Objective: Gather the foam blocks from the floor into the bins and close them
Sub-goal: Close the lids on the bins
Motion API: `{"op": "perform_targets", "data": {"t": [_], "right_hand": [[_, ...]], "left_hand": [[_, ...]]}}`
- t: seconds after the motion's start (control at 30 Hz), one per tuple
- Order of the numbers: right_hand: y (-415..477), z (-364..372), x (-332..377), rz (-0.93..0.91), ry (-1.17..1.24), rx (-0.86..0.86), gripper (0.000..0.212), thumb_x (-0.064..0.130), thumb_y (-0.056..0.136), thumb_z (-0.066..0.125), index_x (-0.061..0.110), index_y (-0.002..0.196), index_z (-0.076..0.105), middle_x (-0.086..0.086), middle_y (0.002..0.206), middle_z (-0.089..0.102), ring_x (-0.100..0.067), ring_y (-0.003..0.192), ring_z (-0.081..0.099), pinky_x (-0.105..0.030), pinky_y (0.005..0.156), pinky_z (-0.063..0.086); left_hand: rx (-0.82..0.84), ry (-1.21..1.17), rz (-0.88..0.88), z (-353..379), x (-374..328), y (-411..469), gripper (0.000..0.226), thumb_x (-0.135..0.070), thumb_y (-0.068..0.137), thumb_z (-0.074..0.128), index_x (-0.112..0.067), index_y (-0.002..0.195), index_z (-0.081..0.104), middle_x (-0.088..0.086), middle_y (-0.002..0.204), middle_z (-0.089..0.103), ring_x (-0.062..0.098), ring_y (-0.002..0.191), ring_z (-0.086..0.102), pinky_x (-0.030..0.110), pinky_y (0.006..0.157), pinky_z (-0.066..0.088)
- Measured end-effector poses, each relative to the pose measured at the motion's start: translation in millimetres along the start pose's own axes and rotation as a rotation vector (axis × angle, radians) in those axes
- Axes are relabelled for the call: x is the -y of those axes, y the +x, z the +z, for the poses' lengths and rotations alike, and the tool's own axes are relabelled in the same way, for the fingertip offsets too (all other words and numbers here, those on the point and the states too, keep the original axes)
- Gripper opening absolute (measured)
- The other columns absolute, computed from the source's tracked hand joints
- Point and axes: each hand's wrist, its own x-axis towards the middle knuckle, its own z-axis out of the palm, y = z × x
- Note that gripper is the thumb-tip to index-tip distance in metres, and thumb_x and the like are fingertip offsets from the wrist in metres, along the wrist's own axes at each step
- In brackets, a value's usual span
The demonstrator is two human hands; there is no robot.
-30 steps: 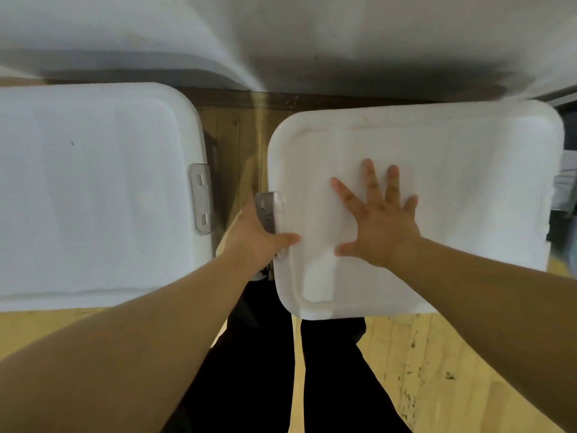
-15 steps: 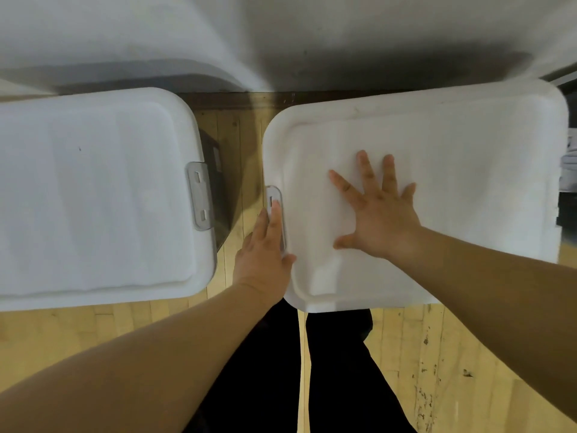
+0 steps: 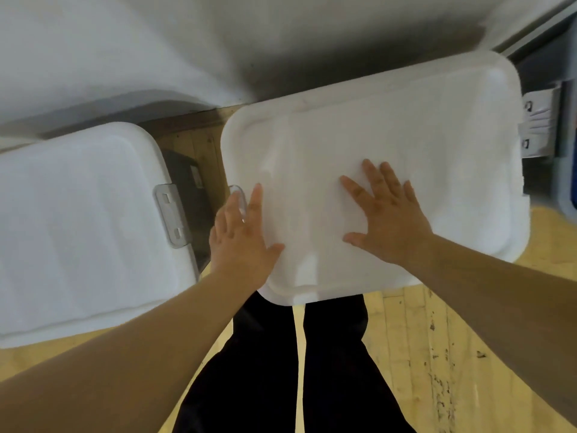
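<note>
Two lidded bins stand side by side on the wooden floor [image 3: 437,339], against a pale wall [image 3: 187,42]. A narrow strip of floor separates them.

Left unit: the left lid [image 3: 78,220] is white and sits flat on the left bin [image 3: 187,182], of which only a grey side wall shows below the lid's right edge. A grey latch [image 3: 171,215] lies over that edge.

Right unit: the right lid [image 3: 406,120] is white, with a raised border. It hides the bin beneath it from this view. A clear clip [image 3: 239,195] sits at the middle of its left edge. Whether this clip is engaged cannot be determined. A pale clip-like part [image 3: 538,126] shows just past the lid's right edge; its details are too blurred to identify.

Left hand [image 3: 240,235]: flat, fingers extended, grasping nothing. It rests on the left border of the right lid, with the fingers lying over and beside the clear clip.

Right hand [image 3: 387,214]: flat, fingers spread, grasping nothing. The palm presses on the middle of the right lid, near the left hand but not touching it.

Both forearms reach forward from the lower corners. The person's black trousers [image 3: 337,370] show below the near edge of the right lid.
</note>
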Motion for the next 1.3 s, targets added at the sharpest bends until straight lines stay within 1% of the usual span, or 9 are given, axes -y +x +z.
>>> {"op": "perform_targets", "data": {"t": [0.2,0.3,0.57,0.73,0.83,0.9,1.0,1.1,1.3], "right_hand": [[-12.2,-22.8,-95.9,0.569,0.313,-0.365,0.101,0.065,0.087,0.065,0.034,0.162,0.005,-0.012,0.17,0.003,-0.037,0.156,0.009,-0.054,0.125,0.018],[-19.2,-14.1,-140.3,0.795,0.486,-0.243,0.116,0.079,0.078,0.064,0.039,0.16,-0.007,-0.012,0.17,0.006,-0.041,0.154,0.015,-0.065,0.12,0.024],[-38.1,6.0,-136.0,0.691,0.541,-0.202,0.115,0.078,0.078,0.065,0.042,0.158,-0.01,-0.005,0.164,0.021,-0.037,0.147,0.029,-0.06,0.115,0.035],[-35.0,7.9,-169.0,0.862,1.031,-0.257,0.129,0.059,0.069,0.088,0.036,0.162,0.003,-0.003,0.165,0.026,-0.032,0.149,0.033,-0.054,0.118,0.034],[-29.2,4.0,-184.4,0.874,1.362,-0.162,0.111,0.055,0.051,0.097,0.03,0.146,0.046,0.002,0.139,0.062,-0.028,0.119,0.063,-0.053,0.104,0.05],[-34.1,5.0,-173.6,0.842,1.353,-0.277,0.079,0.049,0.06,0.095,0.031,0.128,0.059,0.012,0.113,0.07,-0.018,0.101,0.068,-0.04,0.09,0.056],[-48.9,17.8,-136.7,0.809,0.987,-0.436,0.078,0.048,0.085,0.079,0.032,0.15,0.04,0.007,0.14,0.05,-0.017,0.125,0.057,-0.034,0.096,0.053],[-57.4,32.9,-125.8,0.675,0.619,-0.305,0.094,0.056,0.095,0.061,0.031,0.163,0.0,-0.003,0.166,0.017,-0.027,0.152,0.027,-0.047,0.119,0.036],[-79.9,2.8,-152.4,0.543,0.486,-0.03,0.098,0.056,0.096,0.06,0.038,0.162,-0.01,-0.008,0.17,0.002,-0.036,0.153,0.024,-0.051,0.116,0.039]], "left_hand": [[0.022,0.277,0.334,-17.5,-110.3,46.8,0.122,-0.068,0.087,0.065,-0.044,0.148,-0.038,0.002,0.163,-0.038,0.04,0.154,-0.022,0.058,0.126,-0.002],[0.071,0.336,0.392,-7.5,-167.9,69.0,0.131,-0.073,0.08,0.07,-0.048,0.144,-0.041,0.0,0.159,-0.045,0.048,0.15,-0.026,0.069,0.122,0.003],[0.213,0.403,0.246,7.0,-183.3,75.2,0.138,-0.075,0.071,0.076,-0.056,0.14,-0.042,-0.007,0.149,-0.057,0.053,0.142,-0.037,0.081,0.113,0.009],[0.239,0.441,0.19,4.0,-177.4,77.7,0.138,-0.074,0.07,0.076,-0.059,0.136,-0.044,-0.009,0.146,-0.06,0.051,0.143,-0.038,0.079,0.114,0.01],[0.236,0.458,0.199,6.7,-179.4,80.2,0.138,-0.075,0.071,0.076,-0.059,0.135,-0.045,-0.008,0.147,-0.058,0.052,0.143,-0.037,0.079,0.114,0.012],[0.231,0.466,0.2,7.0,-178.5,80.5,0.138,-0.076,0.07,0.076,-0.059,0.135,-0.045,-0.008,0.148,-0.058,0.052,0.143,-0.037,0.079,0.114,0.012],[0.212,0.479,0.198,9.5,-177.4,82.2,0.138,-0.077,0.07,0.074,-0.059,0.134,-0.046,-0.008,0.148,-0.058,0.052,0.144,-0.036,0.079,0.114,0.013],[0.193,0.486,0.21,9.8,-176.2,80.8,0.137,-0.08,0.069,0.073,-0.059,0.135,-0.045,-0.007,0.151,-0.055,0.053,0.145,-0.034,0.079,0.114,0.015],[0.194,0.474,0.212,-6.8,-185.3,63.0,0.134,-0.075,0.073,0.074,-0.051,0.148,-0.034,-0.001,0.162,-0.04,0.048,0.153,-0.019,0.07,0.12,0.015]]}}
